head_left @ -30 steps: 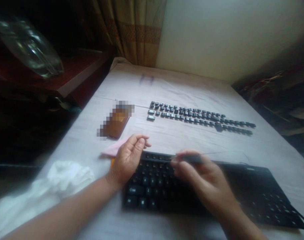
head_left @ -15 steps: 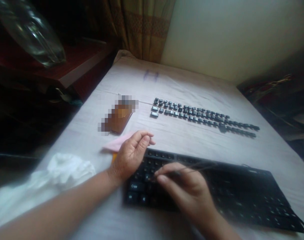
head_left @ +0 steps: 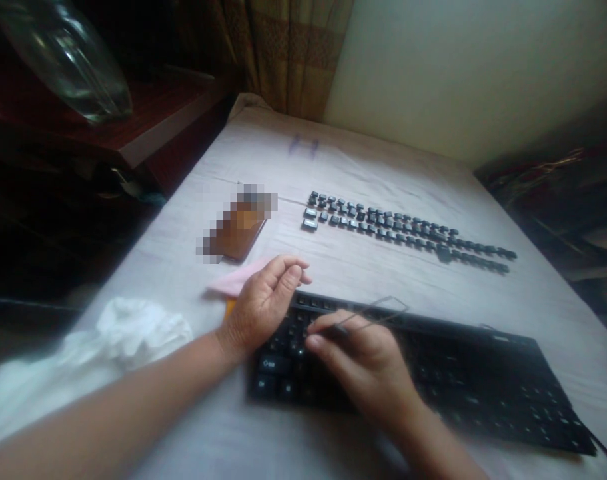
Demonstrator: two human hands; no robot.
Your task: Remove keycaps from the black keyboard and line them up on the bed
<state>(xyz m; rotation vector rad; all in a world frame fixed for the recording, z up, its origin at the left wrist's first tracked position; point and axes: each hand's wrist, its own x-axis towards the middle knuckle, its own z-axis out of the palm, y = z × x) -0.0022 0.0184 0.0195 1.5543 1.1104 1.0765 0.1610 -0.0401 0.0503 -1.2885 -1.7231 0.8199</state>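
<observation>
A black keyboard lies on the cloth-covered surface, with several keys off its frame. My right hand is above its left part and pinches a thin wire keycap puller by its dark handle. The wire loop sticks out behind the fingers, away from the keys. Over the keyboard's upper left corner rests my left hand, fingers curled and thumb pressed against them; what they hold, if anything, is hidden. Near my fingertips a few keycaps, among them the wide shift key, sit on the board.
Loose keycaps stand in rows behind the keyboard. A brown phone, partly pixelated, lies left of them. Pink cloth is beside my left wrist, and white cloth lies further left. A glass vessel stands on a dark wooden table.
The right hand has turned a little, and the puller's wire loop, blurred before, now shows clearly. My left hand stays nearly still. The whole view has shifted slightly.
</observation>
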